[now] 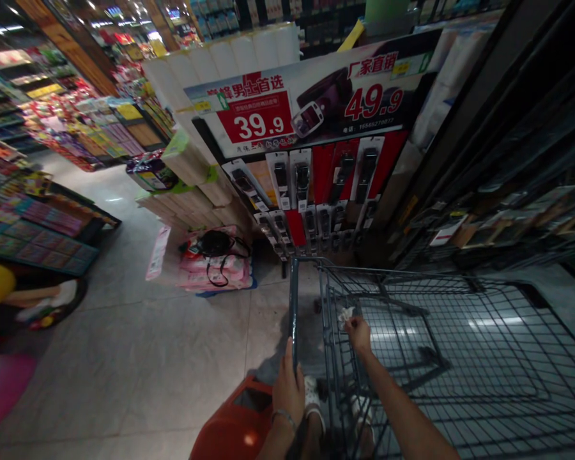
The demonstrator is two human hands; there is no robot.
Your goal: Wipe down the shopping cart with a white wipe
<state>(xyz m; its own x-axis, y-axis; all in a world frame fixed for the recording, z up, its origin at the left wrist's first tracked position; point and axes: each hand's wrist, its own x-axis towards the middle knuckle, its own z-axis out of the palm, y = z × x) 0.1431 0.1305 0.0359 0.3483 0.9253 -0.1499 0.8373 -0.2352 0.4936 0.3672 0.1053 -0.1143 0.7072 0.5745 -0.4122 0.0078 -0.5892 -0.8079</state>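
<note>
A metal wire shopping cart (460, 276) stands in front of me, its long handle bar (294, 306) on the left side. My left hand (289, 386), with a bracelet at the wrist, is wrapped around the near end of that bar. Over the cart's rear, by the folding child-seat frame (431, 345), is my right hand (359, 335). Its closed fingers pinch a crumpled white tissue (345, 314) against or just above the wires; whether it touches them I cannot tell. The basket's wire floor shows through the grid.
A belt display with a price sign (311, 96) stands just beyond the cart. Pink packages with a black bag (215, 243) on them sit on the floor to its left. An orange-red object (234, 418) is close by my left arm. Shelves (460, 223) line the right.
</note>
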